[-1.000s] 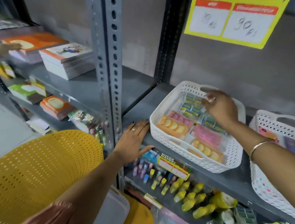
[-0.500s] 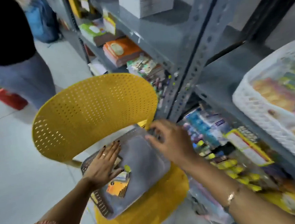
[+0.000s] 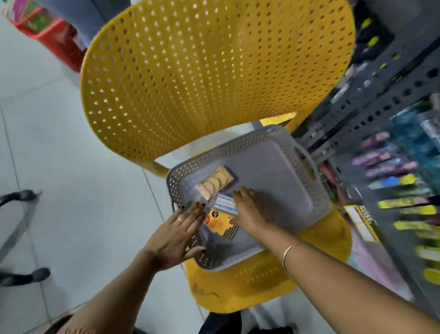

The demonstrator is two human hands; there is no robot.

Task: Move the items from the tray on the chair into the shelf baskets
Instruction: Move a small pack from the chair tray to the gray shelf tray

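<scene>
A grey perforated tray (image 3: 275,178) sits on the seat of a yellow chair (image 3: 204,61). In its left part lie a clear packet of round yellow erasers (image 3: 215,182), a blue and white packet (image 3: 225,205) and an orange packet (image 3: 220,225). My left hand (image 3: 174,237) lies flat with straight fingers on the tray's left rim. My right hand (image 3: 246,209) is inside the tray, fingertips on the blue and white packet and thumb at the orange one. I cannot tell whether it grips them. The shelf baskets are out of view.
A grey metal shelf upright (image 3: 383,104) stands just right of the chair, with blurred, colourful stationery (image 3: 416,203) on the lower shelves. A red crate (image 3: 50,35) stands on the tiled floor at the back left. A dark curved metal frame (image 3: 4,207) is at the left.
My view swung from the shelf basket down to the chair. My right hand left the white basket and came down onto the packets in the tray. My left hand moved from the shelf edge to the tray's rim.
</scene>
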